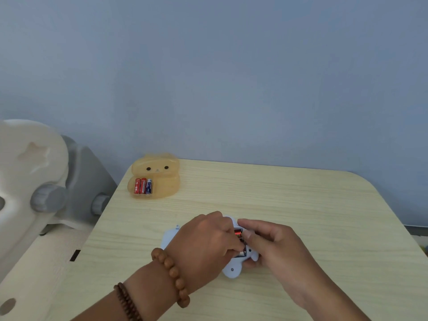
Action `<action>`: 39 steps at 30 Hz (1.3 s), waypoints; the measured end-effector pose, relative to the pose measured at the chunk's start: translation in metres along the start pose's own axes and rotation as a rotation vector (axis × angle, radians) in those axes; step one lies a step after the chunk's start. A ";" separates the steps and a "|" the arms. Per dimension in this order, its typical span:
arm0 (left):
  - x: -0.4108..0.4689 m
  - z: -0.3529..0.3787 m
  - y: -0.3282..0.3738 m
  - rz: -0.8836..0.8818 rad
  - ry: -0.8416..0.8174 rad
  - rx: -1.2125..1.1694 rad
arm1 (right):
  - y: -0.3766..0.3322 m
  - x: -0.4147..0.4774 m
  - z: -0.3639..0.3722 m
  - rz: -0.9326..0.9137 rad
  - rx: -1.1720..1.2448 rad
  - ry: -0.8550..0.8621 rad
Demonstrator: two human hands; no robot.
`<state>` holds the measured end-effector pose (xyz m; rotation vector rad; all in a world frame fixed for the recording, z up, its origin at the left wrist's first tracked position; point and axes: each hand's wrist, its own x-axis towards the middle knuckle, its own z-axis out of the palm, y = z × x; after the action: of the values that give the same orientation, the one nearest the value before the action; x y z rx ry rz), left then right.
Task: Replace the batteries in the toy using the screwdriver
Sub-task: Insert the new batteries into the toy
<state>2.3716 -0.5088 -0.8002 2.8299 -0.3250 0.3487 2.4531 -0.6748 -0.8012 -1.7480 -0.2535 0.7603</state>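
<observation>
We find the toy (234, 269) lying back-up near the middle of the desk's (301, 205) near edge, its compartment open and turned towards us, which we take to be why both hands crowd over it: the cells can only be worked from above. The right hand (278, 244) steadies the body, fingers curled under its right side and thumb laid on top just beside the opening, so the shell should not skid while the other hand pulls or pushes. The left hand (203, 242), wrist low over the desk and wearing a bead bracelet (171, 274), arches across the toy with its fingertips bent down, pinching a battery (238, 232) in the compartment (whether it is going in or coming out we cannot tell). A pale cover piece (169, 236) shows just left of that hand, partly hidden by it. At the far left corner a bear-shaped case (159, 179) stands open with three spare batteries (143, 186) side by side, kept apart, we judge, so the sets do not mix. The screwdriver is not in view.
</observation>
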 end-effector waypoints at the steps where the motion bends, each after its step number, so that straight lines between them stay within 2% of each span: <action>1: 0.000 0.000 0.000 0.009 -0.017 0.014 | -0.001 0.000 -0.001 0.010 0.009 -0.010; 7: 0.004 -0.006 0.002 -0.020 -0.050 0.043 | -0.001 -0.002 -0.006 0.037 0.017 -0.068; 11: 0.002 -0.014 0.002 -0.154 -0.088 -0.138 | -0.001 -0.002 -0.006 0.040 0.013 -0.062; 14: -0.007 -0.018 -0.012 -0.281 -0.070 -0.367 | 0.001 0.000 -0.007 0.044 0.001 -0.058; 16: -0.014 -0.019 -0.020 -0.405 -0.143 -0.479 | 0.001 0.000 -0.008 0.050 0.000 -0.052; 18: -0.017 -0.012 -0.020 -0.442 -0.200 -0.507 | 0.001 0.000 -0.007 0.050 -0.010 -0.052; 23: -0.011 0.003 -0.012 -0.435 -0.134 -0.570 | -0.001 -0.001 -0.008 0.008 -0.100 -0.039; 28: -0.010 0.002 -0.015 -0.449 -0.153 -0.581 | -0.002 0.001 -0.009 -0.001 -0.106 -0.043; 32: -0.011 0.004 -0.017 -0.532 -0.115 -0.739 | -0.003 0.002 -0.008 -0.005 -0.131 -0.082; 36: -0.008 0.011 -0.010 -0.658 0.028 -0.659 | -0.006 0.002 -0.007 -0.014 -0.164 -0.075; 39: -0.004 0.014 -0.007 -0.645 0.035 -0.592 | -0.007 0.000 -0.002 -0.076 -0.344 -0.075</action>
<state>2.3722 -0.5053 -0.8166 2.1807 0.4247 0.1270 2.4559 -0.6739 -0.7943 -2.0213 -0.5243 0.7601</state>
